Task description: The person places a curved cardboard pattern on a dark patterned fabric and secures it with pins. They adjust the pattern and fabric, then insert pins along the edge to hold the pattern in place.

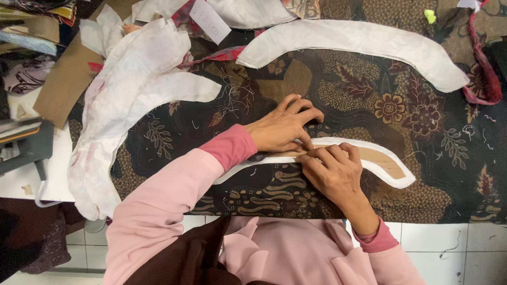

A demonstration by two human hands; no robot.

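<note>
A curved white fabric piece [393,182] with a brown cardboard pattern [383,161] on top lies on the dark floral batik cloth [422,121]. My left hand [282,126] presses flat on the piece's middle, fingers spread over its upper edge. My right hand [335,169] sits just right of it, fingertips pinching the white fabric edge against the cardboard. The two hands touch at the fingertips. The piece's left part is partly hidden under my pink sleeve.
A second curved white piece [364,42] lies at the top. A stack of similar white pieces [121,100] drapes over the left. Brown cardboard [66,79], fabric scraps, loose threads and a yellow-green chalk [430,16] are about. White floor tiles [454,248] show below.
</note>
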